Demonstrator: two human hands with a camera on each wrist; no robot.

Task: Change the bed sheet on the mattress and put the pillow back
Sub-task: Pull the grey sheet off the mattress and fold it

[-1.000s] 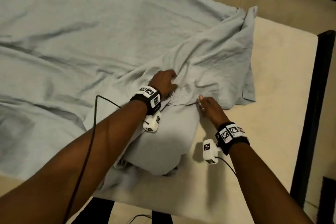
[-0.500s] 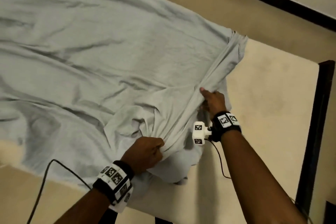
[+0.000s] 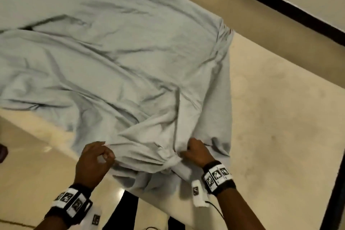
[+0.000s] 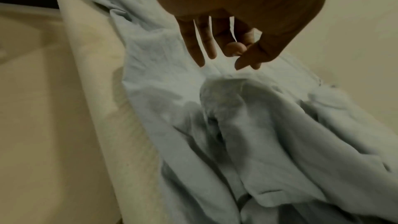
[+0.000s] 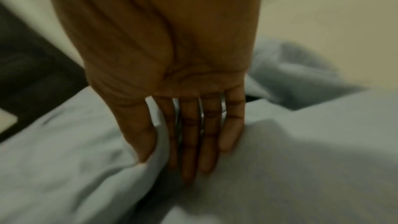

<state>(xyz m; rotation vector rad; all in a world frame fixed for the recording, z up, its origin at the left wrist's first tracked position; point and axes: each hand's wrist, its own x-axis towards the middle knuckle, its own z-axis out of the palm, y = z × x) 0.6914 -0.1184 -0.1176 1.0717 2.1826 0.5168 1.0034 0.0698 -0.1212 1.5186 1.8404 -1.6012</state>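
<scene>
I judged the job barely past its opening. The pale blue-grey cotton bed sheet (image 3: 119,58) lay rumpled across the bare cream foam mattress (image 3: 280,117), covering much of it; the part of the mattress beyond the sheet's right-hand edge was uncovered, and so was a strip along the mattress's near side. My left hand (image 3: 92,162) was at the sheet's near edge, thumb and forefinger pinching a fold while the other fingers (image 4: 199,48) hung slack. My right hand (image 3: 198,152) had bunched cloth beside it; in the wrist view its fingers (image 5: 189,142) ran long into the fabric with a fold caught against the thumb, though blur left the firmness of that grip uncertain. Whether this sheet was coming off or going on, I could not tell. No pillow was in sight, so fitting and the pillow's return remained.
</scene>
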